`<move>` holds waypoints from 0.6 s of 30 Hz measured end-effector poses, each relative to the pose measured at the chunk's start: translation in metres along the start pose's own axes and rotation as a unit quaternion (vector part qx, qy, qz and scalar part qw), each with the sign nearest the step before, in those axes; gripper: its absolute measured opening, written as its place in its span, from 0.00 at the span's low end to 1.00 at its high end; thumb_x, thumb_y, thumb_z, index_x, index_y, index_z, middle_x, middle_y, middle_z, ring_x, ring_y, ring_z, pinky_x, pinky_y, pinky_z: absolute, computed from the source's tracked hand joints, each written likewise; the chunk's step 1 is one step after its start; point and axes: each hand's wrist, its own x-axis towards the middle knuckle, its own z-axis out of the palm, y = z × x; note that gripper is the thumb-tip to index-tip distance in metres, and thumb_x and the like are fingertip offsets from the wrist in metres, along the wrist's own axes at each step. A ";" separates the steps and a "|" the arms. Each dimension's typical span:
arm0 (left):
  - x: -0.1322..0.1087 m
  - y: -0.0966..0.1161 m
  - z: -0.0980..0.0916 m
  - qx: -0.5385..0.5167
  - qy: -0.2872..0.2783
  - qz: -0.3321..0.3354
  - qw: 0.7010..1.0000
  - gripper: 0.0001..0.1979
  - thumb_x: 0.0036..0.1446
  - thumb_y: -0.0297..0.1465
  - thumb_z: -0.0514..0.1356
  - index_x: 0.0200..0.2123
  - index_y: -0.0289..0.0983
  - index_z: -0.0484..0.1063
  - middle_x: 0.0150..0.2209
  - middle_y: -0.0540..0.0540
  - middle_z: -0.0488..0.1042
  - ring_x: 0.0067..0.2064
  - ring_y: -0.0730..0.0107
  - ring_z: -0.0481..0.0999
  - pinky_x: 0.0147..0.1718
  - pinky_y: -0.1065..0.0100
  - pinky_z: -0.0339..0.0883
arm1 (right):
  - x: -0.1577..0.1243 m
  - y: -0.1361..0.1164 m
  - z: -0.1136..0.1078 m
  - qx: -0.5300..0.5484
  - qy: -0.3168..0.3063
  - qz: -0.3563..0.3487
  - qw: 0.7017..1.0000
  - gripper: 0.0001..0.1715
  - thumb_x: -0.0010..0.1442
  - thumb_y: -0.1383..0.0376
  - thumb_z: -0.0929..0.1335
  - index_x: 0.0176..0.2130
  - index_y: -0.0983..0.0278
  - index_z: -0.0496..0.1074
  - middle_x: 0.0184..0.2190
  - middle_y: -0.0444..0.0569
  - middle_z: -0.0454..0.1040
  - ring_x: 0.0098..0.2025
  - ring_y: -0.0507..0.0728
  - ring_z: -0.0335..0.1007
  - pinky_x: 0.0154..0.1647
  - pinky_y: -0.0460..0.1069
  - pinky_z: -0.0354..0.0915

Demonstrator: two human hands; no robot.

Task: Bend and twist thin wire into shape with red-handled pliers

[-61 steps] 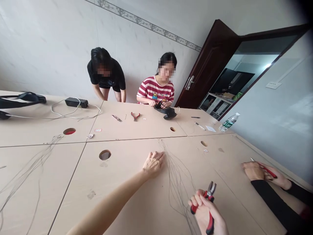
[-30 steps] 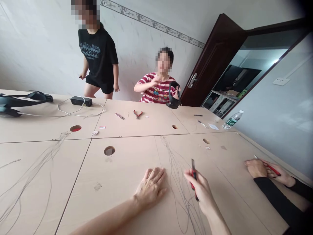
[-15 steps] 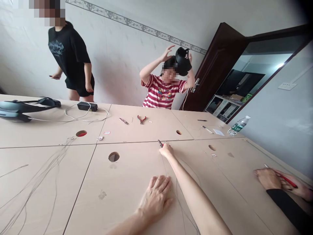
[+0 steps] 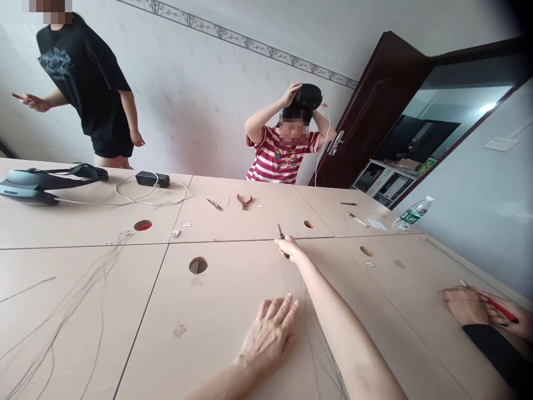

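Note:
My left hand (image 4: 272, 328) lies flat on the beige table (image 4: 225, 311), palm down, fingers stretched out and holding nothing. Farther forward, close to a panel seam, my right hand (image 4: 289, 248) is closed around a slim black-handled tool (image 4: 280, 232) whose narrow metal tip points away from me. Its exact kind is unclear. Thin grey wires (image 4: 310, 333) run along the table beneath and beside my right forearm, just right of my left hand. Pliers with red handles (image 4: 244, 201) and tweezers (image 4: 215, 204) lie beyond my right hand.
Loose wires (image 4: 62, 311), a headset (image 4: 50, 180) and a black box (image 4: 152, 179) occupy the left. A round hole (image 4: 198, 265) pierces the table. At right are a water bottle (image 4: 414, 213) and a co-worker's hands (image 4: 468, 305) with a red-handled tool. Two people are across the table.
The tool in my right hand now points more upright, and its metal tip shows more. My left fingers have spread a little. Across the table, one person has stepped left; another has lowered the black headgear.

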 end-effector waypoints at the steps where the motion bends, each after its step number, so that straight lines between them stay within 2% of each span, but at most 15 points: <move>1: 0.000 0.000 0.000 0.000 -0.001 -0.001 1.000 0.30 0.67 0.38 0.50 0.69 0.38 0.47 0.70 0.44 0.52 0.63 0.54 0.58 0.60 0.53 0.51 | 0.003 -0.003 -0.002 0.008 0.002 0.000 1.000 0.20 0.65 0.60 0.67 0.54 0.65 0.68 0.52 0.53 0.70 0.48 0.59 0.72 0.47 0.58 0.71; 8: 0.001 0.001 -0.004 -0.004 0.002 0.000 1.000 0.29 0.67 0.37 0.49 0.68 0.37 0.50 0.67 0.43 0.59 0.63 0.55 0.59 0.61 0.54 0.51 | 0.020 -0.009 -0.009 -0.045 0.042 0.018 0.998 0.19 0.65 0.60 0.67 0.54 0.65 0.68 0.52 0.53 0.70 0.49 0.59 0.71 0.48 0.58 0.70; 14: 0.001 0.002 -0.005 -0.013 0.010 -0.003 1.000 0.28 0.65 0.36 0.52 0.67 0.37 0.52 0.65 0.41 0.61 0.62 0.54 0.59 0.61 0.53 0.51 | 0.029 -0.011 0.004 -0.106 0.042 0.037 0.993 0.20 0.65 0.60 0.67 0.54 0.65 0.68 0.52 0.53 0.70 0.49 0.59 0.72 0.47 0.58 0.71; 18: 0.001 0.002 -0.005 -0.018 0.015 -0.004 1.000 0.28 0.65 0.35 0.52 0.66 0.37 0.52 0.65 0.41 0.61 0.62 0.55 0.59 0.61 0.54 0.52 | 0.032 -0.013 0.008 -0.128 0.069 -0.009 0.989 0.20 0.65 0.60 0.67 0.54 0.65 0.68 0.52 0.53 0.70 0.48 0.59 0.72 0.47 0.58 0.71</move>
